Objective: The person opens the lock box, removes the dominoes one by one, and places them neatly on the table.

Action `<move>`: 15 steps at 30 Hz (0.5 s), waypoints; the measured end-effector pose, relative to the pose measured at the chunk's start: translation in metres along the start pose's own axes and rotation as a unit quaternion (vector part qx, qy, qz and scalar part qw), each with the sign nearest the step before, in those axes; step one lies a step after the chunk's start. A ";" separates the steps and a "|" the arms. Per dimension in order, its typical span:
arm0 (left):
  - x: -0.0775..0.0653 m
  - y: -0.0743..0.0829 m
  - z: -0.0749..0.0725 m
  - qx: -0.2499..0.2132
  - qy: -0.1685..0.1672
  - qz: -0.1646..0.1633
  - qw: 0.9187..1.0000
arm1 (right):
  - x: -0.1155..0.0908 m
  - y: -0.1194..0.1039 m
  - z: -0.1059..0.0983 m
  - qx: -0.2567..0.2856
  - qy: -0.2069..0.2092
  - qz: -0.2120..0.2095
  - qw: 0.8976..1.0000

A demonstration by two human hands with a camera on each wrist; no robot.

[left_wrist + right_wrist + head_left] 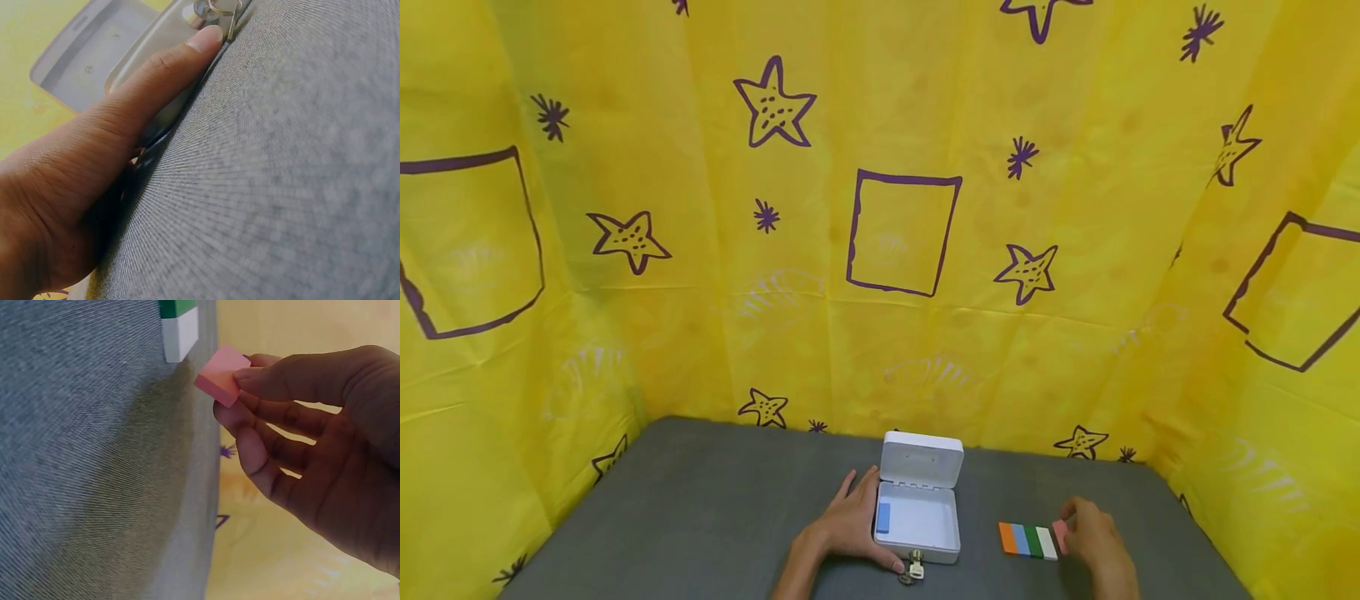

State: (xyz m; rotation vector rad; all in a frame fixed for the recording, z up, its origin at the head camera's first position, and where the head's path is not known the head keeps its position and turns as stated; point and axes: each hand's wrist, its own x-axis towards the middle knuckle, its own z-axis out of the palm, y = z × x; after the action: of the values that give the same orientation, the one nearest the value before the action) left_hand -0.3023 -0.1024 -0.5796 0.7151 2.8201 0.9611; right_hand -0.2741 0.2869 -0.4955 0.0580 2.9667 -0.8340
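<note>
A small white metal cash box [917,546] stands with its lid [921,460] raised and a blue block [883,518] inside along the left wall. My left hand [847,521] rests against the box's left side, fingers straight along it and thumb [169,65] stretched across the front below the lock. Keys [914,570] on a ring hang from that lock. To the right of the box, my right hand [1093,537] pinches a pink block [222,375] between thumb and fingers. It is beside the white block [180,335] at the end of a row.
Orange [1008,538], light blue [1021,539] and green [1033,541] blocks lie side by side with the white one on the grey table [722,508]. A yellow curtain [700,350] with purple drawings hangs behind the table and along both sides.
</note>
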 end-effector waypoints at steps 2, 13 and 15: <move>-0.001 0.003 -0.003 0.002 -0.007 -0.001 1.000 | 0.001 0.002 0.002 0.003 -0.007 0.006 1.000; -0.004 0.012 -0.010 0.008 -0.013 0.003 1.000 | 0.003 0.009 0.008 -0.001 -0.023 0.024 0.999; -0.005 0.011 -0.009 0.005 -0.012 0.006 1.000 | 0.003 0.009 0.008 -0.001 -0.031 0.029 0.999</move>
State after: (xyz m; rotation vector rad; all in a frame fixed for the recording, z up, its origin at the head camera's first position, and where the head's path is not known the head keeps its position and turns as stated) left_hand -0.2957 -0.1020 -0.5664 0.7412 2.8051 0.9362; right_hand -0.2759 0.2903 -0.5074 0.1146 2.8935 -0.8097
